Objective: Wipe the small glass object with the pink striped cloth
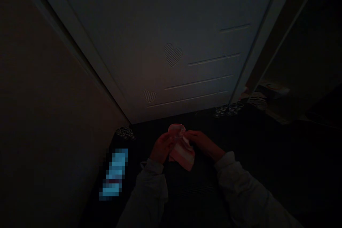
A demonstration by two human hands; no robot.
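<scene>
Pink piece: here it is, a soft-looking pink piece (184, 155) with paler patches, right between the two hands, low in the middle of the view, above the dark surface (195, 196); rounded at the top, gathered at the middle, flaring out below. Whether it rests on the surface or is lifted clear, I cannot tell in this gloom.
Left hand: the left hand (161, 148) is in on the left edge, fingers bent over the gathers, its grip grasping the piece.
Right hand: across from it, the right hand (201, 141) reaches in, fingertips at the upper right of the gathers; they touch the piece, but how firm that grip is, I cannot tell.
Sleeves: pale cuffs on both arms, the left sleeve (146, 197) and the right sleeve (240, 178) coming up from below.
Glow: brightest spot by far, a pixelated blue patch (114, 174), well apart on the left.
Panel: behind it all, a pale panel (128, 42) with a larger striped heart (173, 55), a smaller heart (149, 96) and slanting grooves (213, 60).
Curls: silvery curls (125, 133) at the left corner, more curled shapes (228, 109) at the panel's lower right.
</scene>
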